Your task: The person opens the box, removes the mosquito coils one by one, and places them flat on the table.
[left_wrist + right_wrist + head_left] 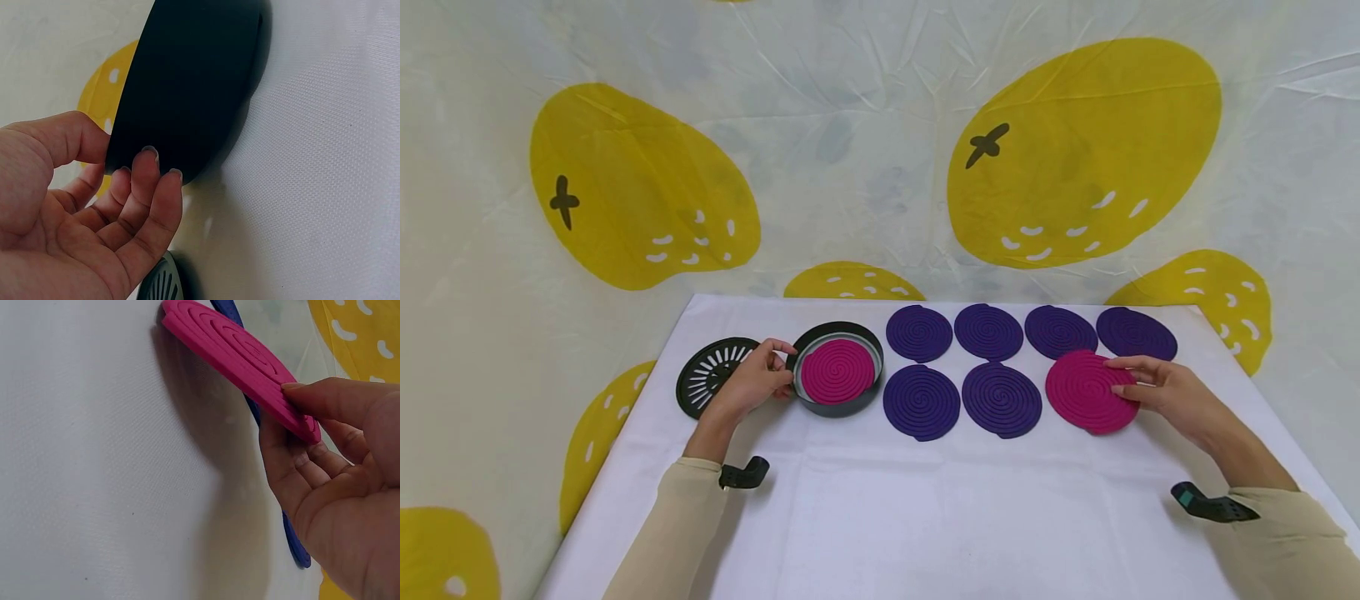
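Pink coil at the right end of the near row, on the white tabletop, its near edge lifted. My right hand pinches that edge: thumb on the ridged top, fingers curled beneath. It looks thin, stiff and light, probably brittle along the spiral, so the outer rim seems the safest place to hold; the grooves should give some grip. From the wrist view it tilts clear of the cloth, overlapping a purple coil behind it.

Further left, my left hand grips the wall of the black dish, thumb at the rim, fingertips on its outer side. A second pink coil lies flat inside. Two more purple coils fill the near row.

Farther back, four purple coils in a row. The slotted black lid lies left of the dish.
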A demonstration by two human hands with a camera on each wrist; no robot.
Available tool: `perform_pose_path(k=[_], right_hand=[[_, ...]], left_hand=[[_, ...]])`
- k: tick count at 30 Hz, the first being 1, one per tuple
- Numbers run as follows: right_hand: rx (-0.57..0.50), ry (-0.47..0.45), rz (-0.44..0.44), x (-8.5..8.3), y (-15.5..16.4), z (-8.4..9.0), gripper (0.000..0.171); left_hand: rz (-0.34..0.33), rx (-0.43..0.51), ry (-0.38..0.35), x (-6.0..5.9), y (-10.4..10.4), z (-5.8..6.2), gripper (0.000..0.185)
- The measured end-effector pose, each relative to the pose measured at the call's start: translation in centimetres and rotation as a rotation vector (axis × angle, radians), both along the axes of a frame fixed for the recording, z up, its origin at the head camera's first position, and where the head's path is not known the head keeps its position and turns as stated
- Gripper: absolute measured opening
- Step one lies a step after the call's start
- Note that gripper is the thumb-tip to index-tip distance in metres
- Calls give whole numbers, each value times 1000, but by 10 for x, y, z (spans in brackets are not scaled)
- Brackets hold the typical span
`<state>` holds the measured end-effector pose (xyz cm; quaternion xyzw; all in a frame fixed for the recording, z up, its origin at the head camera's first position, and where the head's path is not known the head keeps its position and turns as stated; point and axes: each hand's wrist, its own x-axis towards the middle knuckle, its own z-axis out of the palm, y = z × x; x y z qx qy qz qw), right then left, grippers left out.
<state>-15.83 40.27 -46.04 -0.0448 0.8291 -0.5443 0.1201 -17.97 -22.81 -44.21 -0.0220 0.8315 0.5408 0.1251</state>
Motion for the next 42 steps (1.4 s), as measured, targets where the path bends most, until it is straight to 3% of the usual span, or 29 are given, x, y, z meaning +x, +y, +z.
perform_pose_path(k=[5,11,16,29,34,42], right_hand=[[-25,-13,38,1,0,0,47],[186,-2,32,0,-6,6,61],[282,-7,41,-2,-9,7,58],[320,27,34,-5,-7,5,39],[320,-11,22,-9,-8,11,40],[305,34,39,-13,-23,25,39]], left_hand=[[2,-2,-2,0,0,1,43],[0,-1,-2,0,0,0,43],[-1,2,1,1,0,0,43],[-5,7,4,1,0,0,43],[-3,2,-1,1,0,0,43],[-10,-14,2,-1,-1,-1,43]])
